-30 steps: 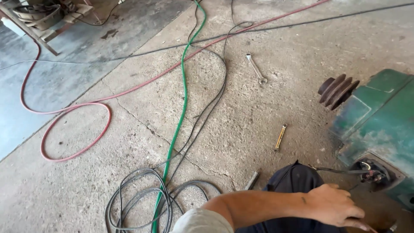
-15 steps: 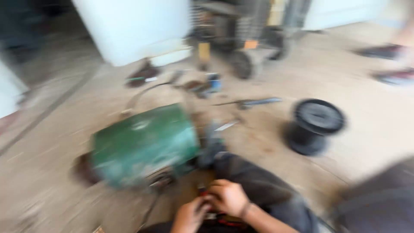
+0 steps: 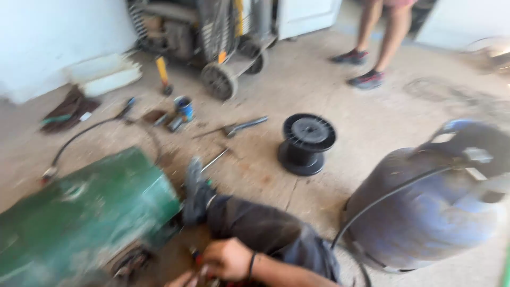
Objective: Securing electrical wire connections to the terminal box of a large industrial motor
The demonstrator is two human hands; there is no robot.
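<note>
Dusty concrete floor (image 3: 404,122) spreads out, littered with tools, a black plastic spool (image 3: 307,142) sitting mid-scene and a bystander's legs at the far right. Near left, the big green metal motor housing (image 3: 79,212) lies on its side; both hands work at its near end. Right hand (image 3: 227,259) is curled on something small and red, too blurred to name; left hand (image 3: 183,279) is barely in frame, its grip impossible to judge. Fine wiring work, seemingly, calling for steady fingers.

Motion blur smears everything; the left hand (image 3: 183,279) is cut by the near edge, its grasp unreadable.
</note>
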